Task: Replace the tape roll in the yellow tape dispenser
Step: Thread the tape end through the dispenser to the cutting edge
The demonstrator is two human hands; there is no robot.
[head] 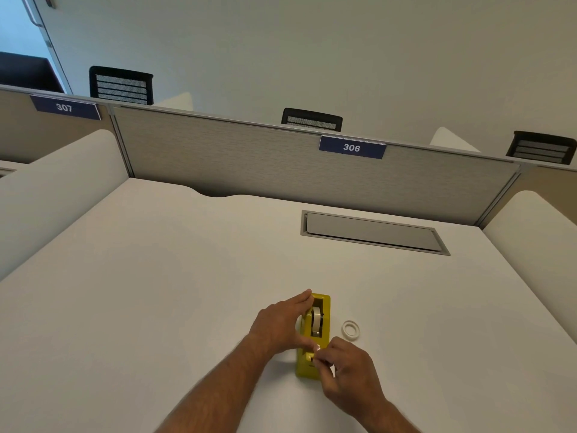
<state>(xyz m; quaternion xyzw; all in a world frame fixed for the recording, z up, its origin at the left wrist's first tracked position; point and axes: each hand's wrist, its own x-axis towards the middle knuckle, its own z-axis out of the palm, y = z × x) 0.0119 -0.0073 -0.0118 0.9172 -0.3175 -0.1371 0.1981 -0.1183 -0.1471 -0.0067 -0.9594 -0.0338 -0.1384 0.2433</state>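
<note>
The yellow tape dispenser [323, 303] lies on the white desk [156, 292], its long side pointing away from me. A tape roll [317, 318] sits upright in its well. My left hand [281, 326] rests against the dispenser's left side, fingers stretched along it and thumb across the body. My right hand [346, 368] is at the near cutter end, with thumb and forefinger pinched together on what looks like the tape's loose end. A second white tape roll [350, 329] lies flat on the desk just right of the dispenser.
A grey cable hatch [373, 231] is set into the desk at the back right. A grey partition [249, 157] with the label 306 closes the far edge, and white side panels [56, 189] flank the desk. Black chair backs [121, 85] show beyond.
</note>
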